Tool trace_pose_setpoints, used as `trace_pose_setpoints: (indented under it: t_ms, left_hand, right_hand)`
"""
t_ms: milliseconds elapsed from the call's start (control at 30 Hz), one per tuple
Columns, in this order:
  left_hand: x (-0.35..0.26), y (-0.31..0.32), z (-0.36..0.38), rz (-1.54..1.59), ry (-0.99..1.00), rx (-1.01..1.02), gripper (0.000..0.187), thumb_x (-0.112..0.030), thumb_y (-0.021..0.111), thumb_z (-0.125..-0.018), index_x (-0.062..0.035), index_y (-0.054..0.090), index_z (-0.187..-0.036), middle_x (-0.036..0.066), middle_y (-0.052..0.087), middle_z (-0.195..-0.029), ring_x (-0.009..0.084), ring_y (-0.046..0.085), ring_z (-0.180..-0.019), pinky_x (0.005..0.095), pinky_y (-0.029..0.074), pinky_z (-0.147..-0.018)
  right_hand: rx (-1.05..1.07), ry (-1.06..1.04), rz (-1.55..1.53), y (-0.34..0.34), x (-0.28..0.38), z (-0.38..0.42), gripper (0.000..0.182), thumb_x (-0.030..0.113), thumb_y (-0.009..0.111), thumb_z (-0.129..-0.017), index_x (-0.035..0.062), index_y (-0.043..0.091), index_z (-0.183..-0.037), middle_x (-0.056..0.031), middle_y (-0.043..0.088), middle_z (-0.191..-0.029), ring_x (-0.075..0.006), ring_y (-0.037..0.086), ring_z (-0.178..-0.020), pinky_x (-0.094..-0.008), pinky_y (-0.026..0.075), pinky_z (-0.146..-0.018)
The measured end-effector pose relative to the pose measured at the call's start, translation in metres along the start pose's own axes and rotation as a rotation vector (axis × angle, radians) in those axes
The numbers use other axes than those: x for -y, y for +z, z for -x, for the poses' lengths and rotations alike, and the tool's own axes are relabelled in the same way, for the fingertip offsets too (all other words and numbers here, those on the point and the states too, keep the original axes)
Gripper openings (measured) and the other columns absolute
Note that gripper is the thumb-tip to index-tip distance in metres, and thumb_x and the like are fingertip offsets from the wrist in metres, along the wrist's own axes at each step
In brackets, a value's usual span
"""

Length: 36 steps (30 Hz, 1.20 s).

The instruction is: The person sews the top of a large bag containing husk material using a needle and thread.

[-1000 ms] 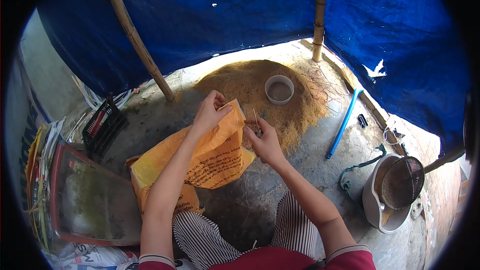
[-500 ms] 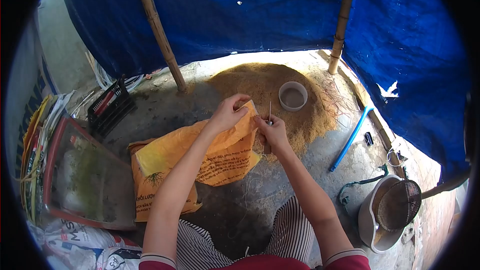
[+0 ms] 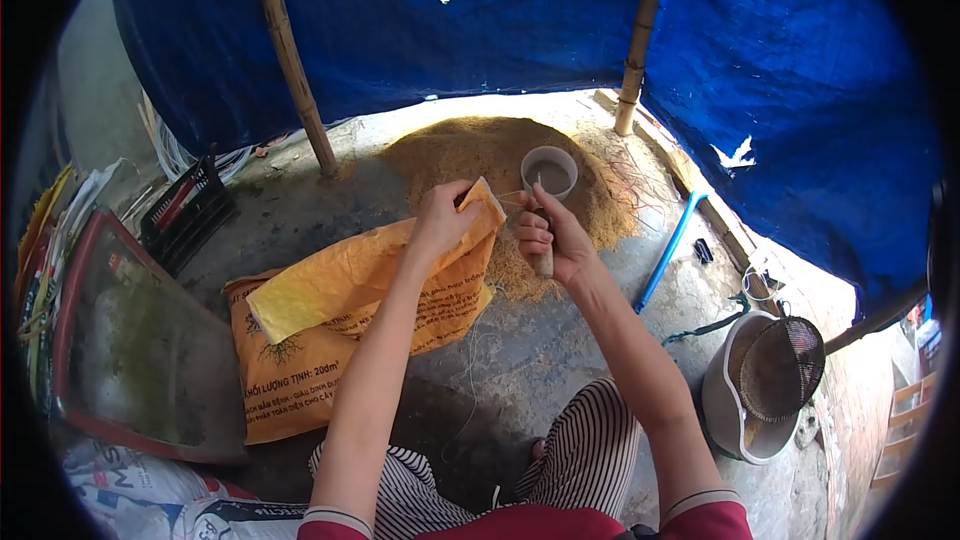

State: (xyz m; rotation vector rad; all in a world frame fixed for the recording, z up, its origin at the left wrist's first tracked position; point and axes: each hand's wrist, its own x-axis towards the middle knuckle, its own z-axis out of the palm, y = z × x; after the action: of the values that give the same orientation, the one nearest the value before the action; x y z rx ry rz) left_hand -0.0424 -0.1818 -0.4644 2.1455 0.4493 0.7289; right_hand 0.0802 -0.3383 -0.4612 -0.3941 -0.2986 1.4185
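Orange printed sack (image 3: 450,300) lies across the ground in front of me, its top corner lifted. My left hand (image 3: 445,223) is closed on that raised edge. Just to its right, my right hand (image 3: 556,236) wraps round the pale handle of a knife (image 3: 545,262), whose thin blade points up and is partly hidden by the fingers. A thin thread (image 3: 512,195) stretches from the sack's edge to the right fingertips, which pinch it. More loose thread (image 3: 472,370) trails down onto the floor.
A brown grainy heap (image 3: 465,145) bears a white tub (image 3: 549,162). On the right are a blue pipe (image 3: 668,255) and a pale bucket (image 3: 722,380) with a black sieve (image 3: 790,370). Left stand a red-edged panel (image 3: 150,360) and a black crate (image 3: 195,210). Blue tarp (image 3: 480,20) hangs behind.
My right hand has drawn away to the right from the sack's edge, and the thread now shows taut between them. The whole view has shifted slightly.
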Motion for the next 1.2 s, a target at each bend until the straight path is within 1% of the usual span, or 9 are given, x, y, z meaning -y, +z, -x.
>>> trace_pose_setpoints:
  t_ms: [67,167,267,467,567,667,800,1067,1200]
  left_hand:
    - [-0.008,-0.003,0.012,-0.007,-0.005,-0.033,0.027,-0.015,0.062,-0.082,0.0025,0.062,-0.103,0.018,0.065,-0.091,0.0281,0.064,-0.080,0.0360,0.048,-0.071]
    - [0.006,-0.001,0.017,-0.016,0.021,-0.091,0.025,-0.014,0.062,-0.082,0.0030,0.062,-0.101,0.017,0.066,-0.086,0.0253,0.063,-0.076,0.0342,0.048,-0.068]
    - [0.012,-0.002,0.018,0.037,0.044,-0.128,0.023,-0.014,0.061,-0.083,0.0024,0.062,-0.100,0.017,0.066,-0.084,0.0257,0.063,-0.073,0.0345,0.047,-0.066]
    - [0.022,-0.012,0.016,0.044,0.069,-0.117,0.020,-0.014,0.059,-0.084,0.0014,0.063,-0.095,0.019,0.064,-0.082,0.0314,0.062,-0.072,0.0378,0.046,-0.064]
    - [0.026,-0.013,0.014,0.071,0.075,-0.126,0.019,-0.014,0.059,-0.084,0.0012,0.063,-0.094,0.019,0.064,-0.080,0.0318,0.062,-0.072,0.0384,0.046,-0.063]
    - [0.029,-0.011,0.011,0.097,0.097,-0.156,0.019,-0.014,0.059,-0.084,0.0013,0.064,-0.094,0.018,0.064,-0.079,0.0316,0.062,-0.072,0.0386,0.046,-0.063]
    - [0.033,-0.010,0.011,0.150,0.084,-0.145,0.019,-0.013,0.059,-0.084,0.0016,0.064,-0.094,0.019,0.065,-0.080,0.0309,0.063,-0.072,0.0377,0.047,-0.064]
    - [0.033,-0.018,0.012,0.157,0.093,-0.166,0.018,-0.013,0.061,-0.082,0.0002,0.064,-0.094,0.019,0.065,-0.080,0.0295,0.064,-0.073,0.0371,0.048,-0.064]
    - [0.036,-0.009,0.009,0.132,0.074,-0.085,0.022,-0.015,0.061,-0.084,-0.0012,0.064,-0.100,0.015,0.066,-0.083,0.0238,0.063,-0.072,0.0329,0.046,-0.065]
  right_hand:
    - [-0.035,-0.043,0.077,0.017,-0.006,0.008,0.023,0.026,0.058,-0.090,0.0057,0.055,-0.100,0.0034,0.041,-0.061,-0.0050,0.035,-0.047,-0.0190,0.030,-0.040]
    - [-0.338,-0.321,0.676,0.030,-0.013,0.016,0.020,0.024,0.058,-0.090,0.0063,0.056,-0.099,0.0021,0.045,-0.063,-0.0039,0.038,-0.050,-0.0184,0.034,-0.043]
    - [-0.193,-0.219,0.414,0.027,-0.013,0.011,0.025,0.021,0.054,-0.091,0.0044,0.053,-0.110,0.0020,0.044,-0.062,-0.0030,0.036,-0.049,-0.0172,0.033,-0.041]
    - [0.143,0.127,0.394,0.023,-0.013,-0.006,0.035,0.015,0.045,-0.093,0.0022,0.042,-0.125,0.0010,0.050,-0.073,-0.0015,0.035,-0.047,-0.0154,0.030,-0.037]
    - [-0.147,-0.028,0.761,0.062,-0.009,-0.003,0.035,0.015,0.046,-0.092,0.0009,0.043,-0.123,-0.0001,0.053,-0.081,-0.0019,0.035,-0.047,-0.0161,0.031,-0.037]
    - [-0.212,-0.078,0.858,0.080,-0.002,-0.008,0.036,0.020,0.050,-0.091,0.0036,0.046,-0.123,0.0008,0.055,-0.086,0.0007,0.032,-0.045,-0.0125,0.031,-0.038]
    - [-0.169,-0.027,0.818,0.093,-0.001,-0.010,0.043,0.012,0.045,-0.090,0.0046,0.038,-0.132,-0.0123,0.058,-0.113,-0.0024,0.037,-0.050,-0.0162,0.035,-0.042]
    - [-0.315,-0.021,1.176,0.084,-0.003,-0.030,0.055,0.008,0.043,-0.087,0.0074,0.028,-0.140,-0.0124,0.066,-0.091,-0.0044,0.038,-0.048,-0.0176,0.035,-0.043]
    - [-0.421,-0.271,1.413,0.067,-0.018,-0.023,0.052,0.007,0.042,-0.087,0.0077,0.033,-0.138,-0.0113,0.067,-0.088,-0.0047,0.042,-0.045,-0.0190,0.037,-0.040]
